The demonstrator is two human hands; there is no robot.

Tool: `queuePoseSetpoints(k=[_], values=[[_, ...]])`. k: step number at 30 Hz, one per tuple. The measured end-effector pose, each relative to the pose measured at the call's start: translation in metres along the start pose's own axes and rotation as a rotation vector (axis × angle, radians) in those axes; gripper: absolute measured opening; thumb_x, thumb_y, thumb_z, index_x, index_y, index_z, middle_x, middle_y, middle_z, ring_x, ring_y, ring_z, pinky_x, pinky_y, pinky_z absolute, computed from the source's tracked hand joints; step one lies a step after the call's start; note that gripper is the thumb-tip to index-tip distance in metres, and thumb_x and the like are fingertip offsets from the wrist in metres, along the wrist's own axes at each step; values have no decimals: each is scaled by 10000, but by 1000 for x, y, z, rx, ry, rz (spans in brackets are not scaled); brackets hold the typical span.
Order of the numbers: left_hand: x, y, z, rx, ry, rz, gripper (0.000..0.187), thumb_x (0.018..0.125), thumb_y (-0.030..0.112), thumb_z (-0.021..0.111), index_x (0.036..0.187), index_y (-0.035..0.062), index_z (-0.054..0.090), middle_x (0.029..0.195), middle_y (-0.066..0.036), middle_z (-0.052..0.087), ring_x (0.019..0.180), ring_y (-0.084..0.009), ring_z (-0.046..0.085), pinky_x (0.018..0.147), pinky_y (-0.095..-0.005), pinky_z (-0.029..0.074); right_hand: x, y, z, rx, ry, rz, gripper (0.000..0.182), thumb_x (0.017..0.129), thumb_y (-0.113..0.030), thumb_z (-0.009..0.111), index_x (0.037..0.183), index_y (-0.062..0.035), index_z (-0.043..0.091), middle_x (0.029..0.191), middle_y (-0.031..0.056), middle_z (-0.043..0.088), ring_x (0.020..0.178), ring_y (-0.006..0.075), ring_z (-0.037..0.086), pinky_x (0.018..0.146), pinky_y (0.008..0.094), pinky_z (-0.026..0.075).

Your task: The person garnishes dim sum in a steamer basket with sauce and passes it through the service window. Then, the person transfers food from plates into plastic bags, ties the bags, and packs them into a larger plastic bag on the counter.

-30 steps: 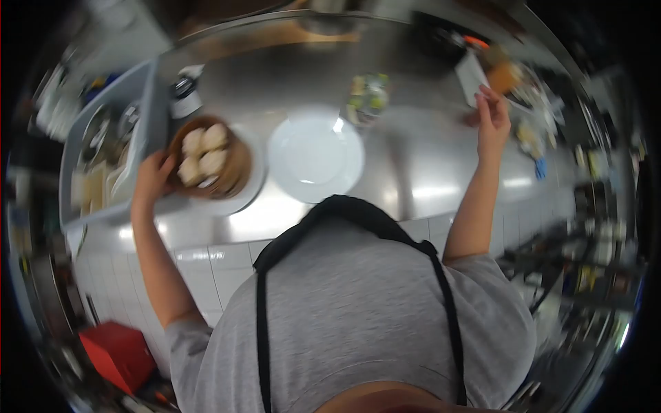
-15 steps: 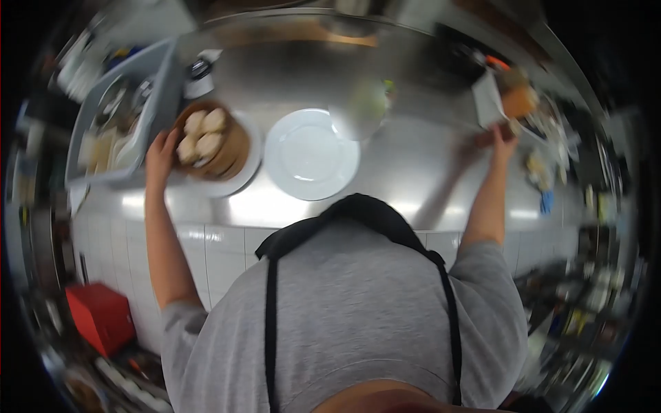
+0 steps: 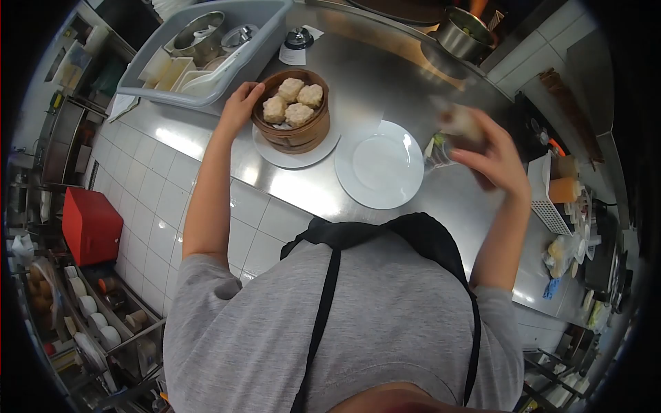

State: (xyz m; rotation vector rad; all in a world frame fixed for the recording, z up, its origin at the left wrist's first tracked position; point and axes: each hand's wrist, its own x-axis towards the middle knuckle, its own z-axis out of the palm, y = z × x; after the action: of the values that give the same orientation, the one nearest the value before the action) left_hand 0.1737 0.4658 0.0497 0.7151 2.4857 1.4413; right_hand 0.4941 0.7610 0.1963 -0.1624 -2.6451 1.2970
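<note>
My left hand (image 3: 242,104) grips the left rim of a round bamboo steamer (image 3: 311,132), the fingertips at its edge. Several pale dumplings (image 3: 299,114) lie inside it. Beneath the steamer is a white plate (image 3: 295,162). To its right, a bare white plate (image 3: 380,165) rests on the steel counter. My right hand (image 3: 497,153) is closed around a squeeze bottle (image 3: 463,125), smeared by motion, with pale and reddish-brown parts. The bottle is raised over the counter, right of the bare plate. Partly behind it shows a small clear packet or container with something green (image 3: 438,149).
A grey tub (image 3: 237,81) with bowls and containers stands at the back left, a black bell (image 3: 299,38) beside it. A metal pot (image 3: 464,36) is at the far back. On the right, a white perforated basket (image 3: 548,196) holds bottles. A red box (image 3: 91,226) stands lower left.
My right hand has carried the bottle leftward from beside the white basket toward the bare plate. My left hand stays at the steamer. The camera view has turned.
</note>
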Motion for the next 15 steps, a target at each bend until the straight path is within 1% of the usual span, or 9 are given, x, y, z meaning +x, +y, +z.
queuePoseSetpoints(k=[2,3,5,6,7,8,10,13,15], values=[[-5,-5,-1,-138,-7,-39,436,858,395,469,1075,20,517,959,-86,577,903,-144,529,709,-276,438,49,-15,27,-203,-170,-140,515,639,-258,686,1077,-44,519,1009,125,549,949,244,526,821,326,403],[-9,-3,-2,-137,-3,-36,436,858,395,469,1075,20,517,959,-86,577,903,-144,529,709,-276,438,73,-20,38,-327,-239,-212,504,633,-296,680,1050,-56,533,995,136,552,926,265,534,798,341,416],[-23,0,-4,-398,-50,-169,494,868,424,435,1184,45,419,1092,-80,502,988,-152,486,759,-300,442,118,-15,60,-512,-351,-234,534,610,-365,670,1027,-60,538,961,145,566,889,297,541,764,373,430],[-30,5,-8,-389,-72,-166,532,869,422,433,1242,55,333,1163,-78,439,1007,-167,477,790,-336,441,135,-21,67,-621,-397,-199,539,605,-351,678,1032,-53,536,975,138,570,902,283,544,766,364,432],[-33,4,-9,-391,-68,-166,532,869,422,433,1242,55,333,1163,-78,439,1007,-167,477,790,-336,441,149,-30,73,-730,-443,-163,545,601,-336,687,1036,-46,533,990,131,574,915,268,547,767,356,434],[-35,1,-9,-414,-73,-175,541,867,424,435,1247,54,324,1179,-82,423,1012,-177,478,793,-343,439,161,-40,79,-731,-446,-165,545,601,-336,687,1036,-46,533,990,131,574,915,268,547,767,356,434],[-39,-1,-12,-456,-88,-183,568,862,423,447,1264,53,293,1210,-88,395,1028,-198,478,795,-353,438,184,-60,90,-945,-536,-86,537,581,-344,685,1031,-78,560,932,114,603,877,261,569,745,372,445],[-44,2,-16,-443,-69,-202,568,858,411,462,1268,57,292,1213,-90,395,1024,-202,485,793,-349,437,214,-72,116,-1054,-627,-44,511,579,-336,678,1020,-97,580,881,98,620,831,254,586,719,374,455],[-46,-1,-19,-437,-50,-197,567,855,404,473,1269,59,294,1211,-93,399,1021,-203,489,790,-347,435,214,-83,121,-1046,-665,-6,499,576,-331,680,1009,-100,590,907,98,618,833,252,588,714,371,458]])
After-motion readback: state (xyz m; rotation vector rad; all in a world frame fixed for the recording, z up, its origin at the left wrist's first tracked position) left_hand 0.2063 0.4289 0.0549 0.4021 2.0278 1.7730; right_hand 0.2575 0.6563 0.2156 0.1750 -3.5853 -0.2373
